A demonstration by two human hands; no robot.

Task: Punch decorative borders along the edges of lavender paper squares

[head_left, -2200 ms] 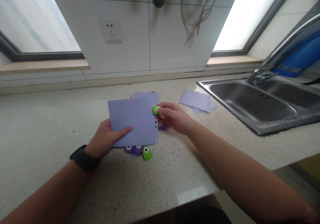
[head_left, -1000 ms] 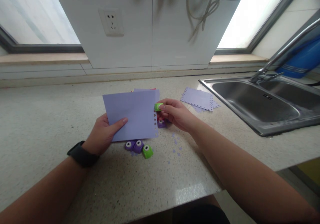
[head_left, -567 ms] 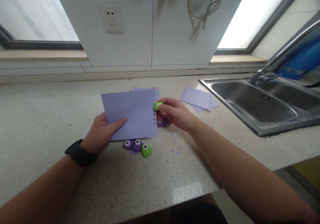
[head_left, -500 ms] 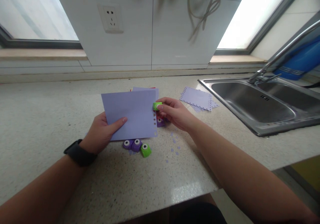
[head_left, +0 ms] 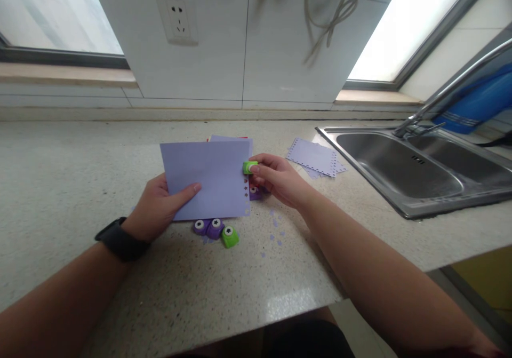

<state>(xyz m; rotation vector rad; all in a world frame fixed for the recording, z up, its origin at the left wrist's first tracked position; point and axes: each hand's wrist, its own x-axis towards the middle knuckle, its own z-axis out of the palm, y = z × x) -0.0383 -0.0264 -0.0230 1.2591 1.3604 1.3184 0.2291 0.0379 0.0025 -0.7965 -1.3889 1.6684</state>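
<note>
- Counter: pale speckled stone, glossy, under both hands.
- Sink: brushed metal, double basin, well right of the right-hand grip.
- Lilac sheet: flat, smooth paper, held between the hands; row of small cut-outs, some star-shaped, down its right edge below the right-hand grip.
- Punched sheets: overlapping lilac paper, holes along edges, right of and beyond the right hand.
- Right hand: pinched, thumb over green punch, other fingers curled below.
- Left hand: clamped on the sheet's left side, thumb on top, fingers hidden underneath.
- Green punch: chunky plastic, in right-hand pinch, at the sheet's right edge.
- Purple punches: rounded plastic, white star-marked tops, right of left hand, nearer the wearer.
- Paper scraps: tiny lilac bits, nearer the wearer than right hand.
</note>
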